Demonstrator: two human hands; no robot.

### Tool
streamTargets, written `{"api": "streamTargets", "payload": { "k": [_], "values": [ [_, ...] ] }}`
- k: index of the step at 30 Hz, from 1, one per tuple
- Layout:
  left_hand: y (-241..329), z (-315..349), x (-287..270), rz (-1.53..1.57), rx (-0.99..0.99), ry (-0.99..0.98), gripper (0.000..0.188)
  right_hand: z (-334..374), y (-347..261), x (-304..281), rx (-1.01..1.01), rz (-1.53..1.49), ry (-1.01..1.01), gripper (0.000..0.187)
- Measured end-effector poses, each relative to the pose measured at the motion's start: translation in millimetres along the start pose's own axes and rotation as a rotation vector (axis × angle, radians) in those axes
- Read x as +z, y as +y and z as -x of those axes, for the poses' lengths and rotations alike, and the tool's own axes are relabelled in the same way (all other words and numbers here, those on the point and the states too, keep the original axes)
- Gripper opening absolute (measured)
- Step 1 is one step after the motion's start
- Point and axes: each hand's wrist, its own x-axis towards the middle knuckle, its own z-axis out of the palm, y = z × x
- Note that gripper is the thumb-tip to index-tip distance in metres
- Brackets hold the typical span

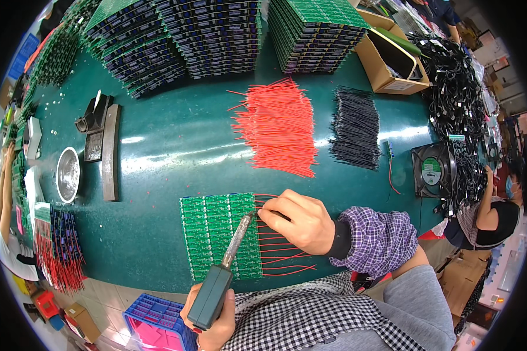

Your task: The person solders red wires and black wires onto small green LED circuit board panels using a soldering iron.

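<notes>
Well left of the hands, a metal bowl [69, 175] is resting on the surface [152, 234]. The left hand [221, 329] is gripping a soldering iron [214, 295], its tip pointing over the green circuit board [219, 237] lying between the hands. The right hand [298, 221] is pinching at the board's edge, its hold too small to tell; beyond, red wires [281, 131] are lying piled.

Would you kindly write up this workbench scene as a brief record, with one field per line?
Left hand: holds a soldering iron, tip angled up toward the board panel
Right hand: at the panel's right edge beside the tip; exact grip unclear
Board panel: green, flat on the table, red wires extending from its right edge
Beyond the panel: red wire pile, black wire pile
Far right: black fan
Left side: metal bowl
</notes>
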Motion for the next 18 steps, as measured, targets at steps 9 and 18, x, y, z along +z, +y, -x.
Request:
{"api": "streamTargets", "payload": {
  "k": [9,18],
  "values": [
    [8,-1,-7,-0.027,-0.082,-0.033,0.029,1,0,1,0.003,0.007,0.009,0.032],
    [14,-7,-12,0.063,-0.065,-0.084,0.033,0,0,2,0.001,-0.003,0.014,0.032]
  ]
}}
